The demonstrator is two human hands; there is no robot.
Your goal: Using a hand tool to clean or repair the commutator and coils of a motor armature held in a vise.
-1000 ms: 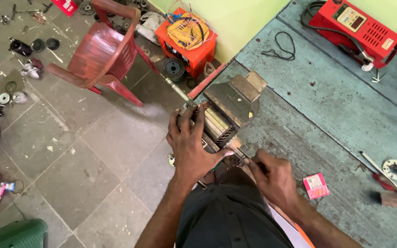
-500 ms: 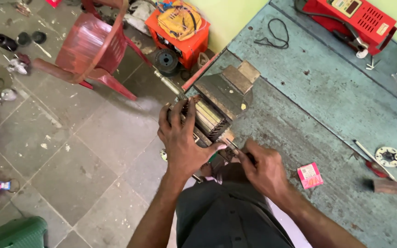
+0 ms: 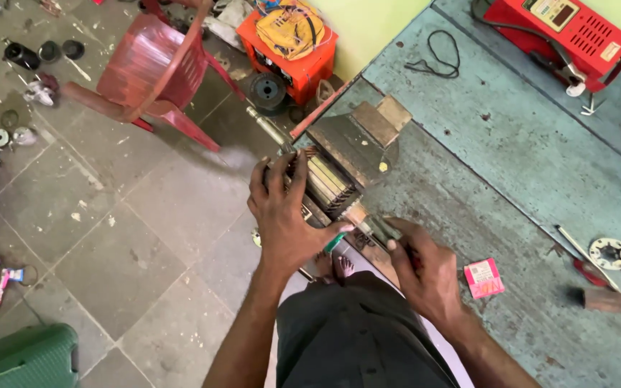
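Note:
A motor rotor [image 3: 332, 183] with a slotted metal core lies clamped in a bench vise [image 3: 357, 136] at the edge of a blue-green workbench [image 3: 512, 165]. My left hand [image 3: 285, 215] wraps over the near end of the rotor, fingers spread across its core and thumb underneath. My right hand [image 3: 425, 273] grips a thin tool [image 3: 379, 230] whose tip points at the rotor's end by the left thumb. Whether the tip touches the rotor is hidden by my fingers.
A red plastic chair [image 3: 156, 72] and an orange box [image 3: 292, 43] of wire stand on the tiled floor to the left. On the bench lie a red machine [image 3: 562, 32], a black cord [image 3: 436, 57], a pink packet [image 3: 483, 279], a screwdriver [image 3: 583, 259] and a round metal flange [image 3: 611, 253].
The view has shifted a little; my hands stay on the rotor, the left hand regripping its core and the right hand keeping the tool at its end.

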